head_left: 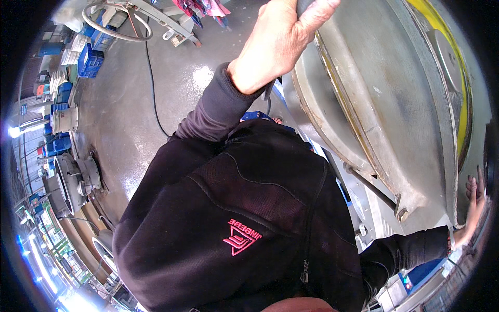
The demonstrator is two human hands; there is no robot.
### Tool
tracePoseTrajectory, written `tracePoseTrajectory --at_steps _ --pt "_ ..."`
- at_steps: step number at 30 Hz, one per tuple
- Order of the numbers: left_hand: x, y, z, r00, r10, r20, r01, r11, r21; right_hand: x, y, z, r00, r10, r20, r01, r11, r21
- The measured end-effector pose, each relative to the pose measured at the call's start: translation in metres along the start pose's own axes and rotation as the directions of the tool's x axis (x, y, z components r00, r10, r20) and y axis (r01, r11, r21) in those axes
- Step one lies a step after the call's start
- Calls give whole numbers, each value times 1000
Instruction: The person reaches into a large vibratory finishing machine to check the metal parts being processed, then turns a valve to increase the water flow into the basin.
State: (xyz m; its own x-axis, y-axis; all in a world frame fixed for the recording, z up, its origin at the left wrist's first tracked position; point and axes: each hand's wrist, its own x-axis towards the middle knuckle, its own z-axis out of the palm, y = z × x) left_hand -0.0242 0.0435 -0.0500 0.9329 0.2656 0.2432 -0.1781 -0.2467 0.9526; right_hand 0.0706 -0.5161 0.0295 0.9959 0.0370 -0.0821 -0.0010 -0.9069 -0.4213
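My left grip (278,44) is curled on a dark handle (304,5), partly cropped; rightward stands the grey metal housing (379,99). My right grip (472,203) is splayed near its edge, visibly holding nothing. I'd hold firmly left, fingers clear of edges right.

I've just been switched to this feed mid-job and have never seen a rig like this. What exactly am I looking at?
There's no robot: these are a person's bare hands. A wide fisheye camera on the head looks down, so edges bend and the person's own dark jacket fills the middle. The left hand, at the top, grips something dark grey, cut off by the picture's edge. The right hand, far right, is open beside a big metal machine; I can't tell how firmly it touches anything. On the left, a dark cable lies on the grey floor, with a blue crate beyond.
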Motion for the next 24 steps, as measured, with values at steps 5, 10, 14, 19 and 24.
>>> tracePoseTrajectory --at_steps 5,10,14,19,24 --pt "-1 -1 -4 1000 -3 -5 3 999 49 -1 12 1 999 -14 -34 15 1000 19" --pt "-5 -21 -14 998 45 32 -51 975 218 -10 -14 18 990 -77 -118 89 991 103" --pt "3 -8 0 992 -118 -35 119 993 23 -14 -38 25 993 -37 -114 43 998 46" --pt "-2 -15 6 988 -152 15 152 968 -199 -19 -40 32 982 -63 -177 68 997 26" --pt "0 -24 7 987 -129 -91 116 983 -142 -23 -53 31 978 -66 -196 82 994 77"
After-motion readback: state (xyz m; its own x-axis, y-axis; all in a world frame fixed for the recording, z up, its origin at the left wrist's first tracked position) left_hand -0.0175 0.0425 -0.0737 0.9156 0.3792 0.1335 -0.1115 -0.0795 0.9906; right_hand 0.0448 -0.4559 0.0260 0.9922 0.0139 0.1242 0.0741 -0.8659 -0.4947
